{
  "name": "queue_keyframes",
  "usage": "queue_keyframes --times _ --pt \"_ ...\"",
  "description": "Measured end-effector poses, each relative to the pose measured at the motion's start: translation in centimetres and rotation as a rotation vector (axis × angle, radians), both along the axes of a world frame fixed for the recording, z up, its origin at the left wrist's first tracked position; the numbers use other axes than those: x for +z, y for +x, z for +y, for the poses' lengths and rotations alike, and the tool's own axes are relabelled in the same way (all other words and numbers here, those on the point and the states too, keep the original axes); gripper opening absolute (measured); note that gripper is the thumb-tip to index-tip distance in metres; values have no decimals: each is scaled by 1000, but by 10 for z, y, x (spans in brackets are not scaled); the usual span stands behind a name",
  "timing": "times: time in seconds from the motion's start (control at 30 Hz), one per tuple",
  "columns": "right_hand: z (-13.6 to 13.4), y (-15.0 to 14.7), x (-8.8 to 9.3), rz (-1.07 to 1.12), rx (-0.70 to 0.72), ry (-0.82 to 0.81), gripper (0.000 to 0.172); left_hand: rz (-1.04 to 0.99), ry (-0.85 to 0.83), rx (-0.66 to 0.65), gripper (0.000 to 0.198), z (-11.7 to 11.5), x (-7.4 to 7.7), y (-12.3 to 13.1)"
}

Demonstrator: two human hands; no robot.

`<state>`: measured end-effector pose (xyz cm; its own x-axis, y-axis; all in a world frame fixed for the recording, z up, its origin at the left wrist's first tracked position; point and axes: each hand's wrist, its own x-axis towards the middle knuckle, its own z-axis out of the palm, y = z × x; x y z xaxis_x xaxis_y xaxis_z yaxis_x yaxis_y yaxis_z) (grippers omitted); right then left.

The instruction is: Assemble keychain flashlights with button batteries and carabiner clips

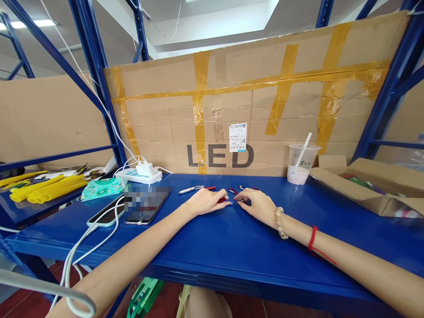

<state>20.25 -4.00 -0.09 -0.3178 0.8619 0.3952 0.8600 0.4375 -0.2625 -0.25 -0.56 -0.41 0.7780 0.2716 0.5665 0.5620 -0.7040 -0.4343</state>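
The left hand [208, 202] and right hand [260, 206] meet low over the middle of the worktop [212, 249], fingertips near each other but apart. The left fingers look closed in a pinch on a small red item [222, 199], part of which shows between thumb and forefinger; its exact kind is too small to tell. The right fingers are bent over a dark item [246, 201] beneath them; whether they grip it or merely cover it, I cannot tell.

For work this fine, a light pinch with the left hand would likely serve best, steadying the red item while the right fingertips do the adjusting. Small movements close to the worktop seem wise, since a slip there means only a short drop. Turning the right palm slightly outward would open the view of the dark item.

Just behind the hands lie a silver pen [189, 190] and a red loop [232, 191]; a wide sweep could knock either. The plastic cup [299, 172] with a straw stands beyond the right hand, so the right elbow and wrist should move inward rather than out toward it.
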Motion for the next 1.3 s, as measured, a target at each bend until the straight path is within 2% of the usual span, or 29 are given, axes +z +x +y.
queue_keyframes --times 0.23,0.47,0.73,0.97,1.13,1.3 --pt "7 4 -6 44 79 3 14 43 -14 -108 38 -2 2 -1" --pt "8 4 -8 55 100 11 14 54 2 -93 40 -2 1 -1" --pt "2 2 -3 -17 20 -13 15 59 7 -87 42 -2 1 0" --pt "1 1 -1 36 3 -61 29 36 -8 -100 39 -5 4 0" --pt "2 1 -4 78 4 -30 20 36 -19 -90 40 -4 3 0" --pt "1 1 -5 92 35 -9 21 25 -11 -93 39 -3 2 -2"
